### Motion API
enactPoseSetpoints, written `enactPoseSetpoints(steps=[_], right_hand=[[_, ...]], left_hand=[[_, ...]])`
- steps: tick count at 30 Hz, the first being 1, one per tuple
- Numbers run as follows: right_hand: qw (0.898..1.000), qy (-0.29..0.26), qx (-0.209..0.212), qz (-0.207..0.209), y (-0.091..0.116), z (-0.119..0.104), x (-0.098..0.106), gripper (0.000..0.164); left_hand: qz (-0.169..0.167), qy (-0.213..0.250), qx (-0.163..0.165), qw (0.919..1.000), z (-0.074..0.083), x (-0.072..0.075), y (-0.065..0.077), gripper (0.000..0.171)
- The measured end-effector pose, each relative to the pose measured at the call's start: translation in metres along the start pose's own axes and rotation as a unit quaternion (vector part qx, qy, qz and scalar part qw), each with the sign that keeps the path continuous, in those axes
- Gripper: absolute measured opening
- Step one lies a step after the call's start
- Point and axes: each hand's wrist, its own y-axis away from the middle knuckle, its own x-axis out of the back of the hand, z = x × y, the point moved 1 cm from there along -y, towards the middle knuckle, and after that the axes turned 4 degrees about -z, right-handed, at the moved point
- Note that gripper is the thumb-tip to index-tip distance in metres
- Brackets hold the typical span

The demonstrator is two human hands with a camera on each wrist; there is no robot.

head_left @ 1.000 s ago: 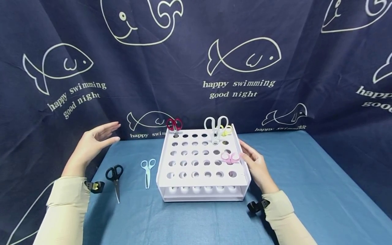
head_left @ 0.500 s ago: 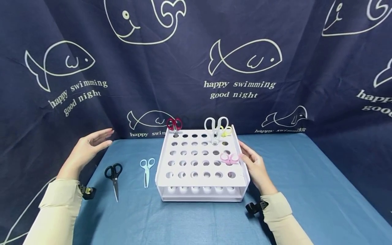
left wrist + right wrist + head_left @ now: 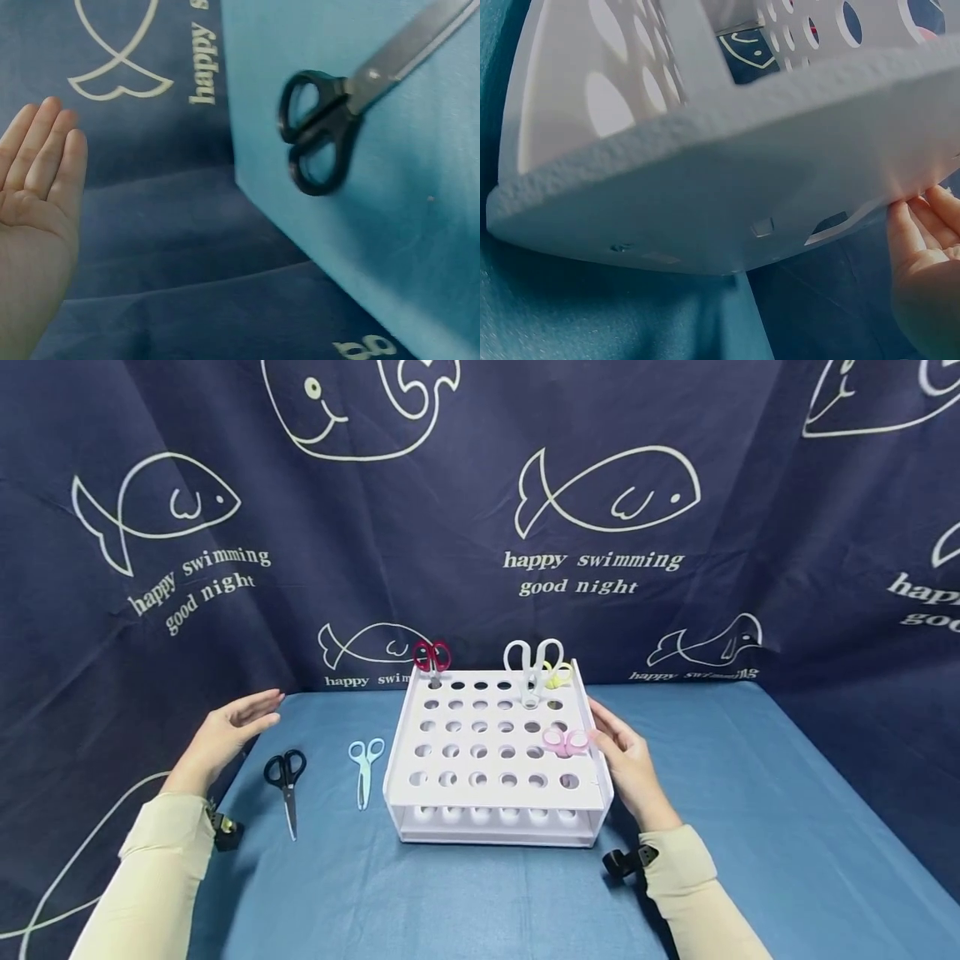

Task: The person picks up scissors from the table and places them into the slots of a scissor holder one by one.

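Observation:
My left hand (image 3: 228, 735) hovers in the air past the table's left edge, fingers extended and thumb apart, holding nothing. Nearest to it on the blue cloth lie black-handled scissors (image 3: 287, 779), also seen in the left wrist view. Light-blue scissors (image 3: 365, 770) lie between them and a white rack (image 3: 495, 798) with rows of round holes. At the rack's right side, my right hand (image 3: 628, 768) rests its fingers against the outer panel, with the thumb near the top edge. Pink-handled scissors (image 3: 566, 743) stand in the rack close to that thumb.
Red-handled scissors (image 3: 432, 667) stand in the rack's back left hole. Large white-handled scissors (image 3: 533, 675) and yellow-handled scissors (image 3: 557, 680) stand at its back right. A dark blue curtain (image 3: 420, 552) with fish drawings hangs behind the table.
My left hand has shifted slightly left and down, staying off the table. The right hand stays at the rack's side. The head view has tilted a little; the scissors and rack keep their places.

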Motion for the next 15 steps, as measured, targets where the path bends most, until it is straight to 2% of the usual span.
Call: enactPoseSetpoints(steps=[10, 15], right_hand=[[1.0, -0.006, -0.002, 0.001, 0.0, 0.0, -0.002, 0.051], [1.0, -0.005, -0.007, 0.003, 0.002, 0.0, -0.001, 0.05]], left_hand=[[-0.008, 0.005, 0.047, 0.9989, -0.027, -0.007, 0.006, 0.075], [-0.025, 0.0, 0.072, 0.9971, -0.04, -0.011, 0.008, 0.079]])
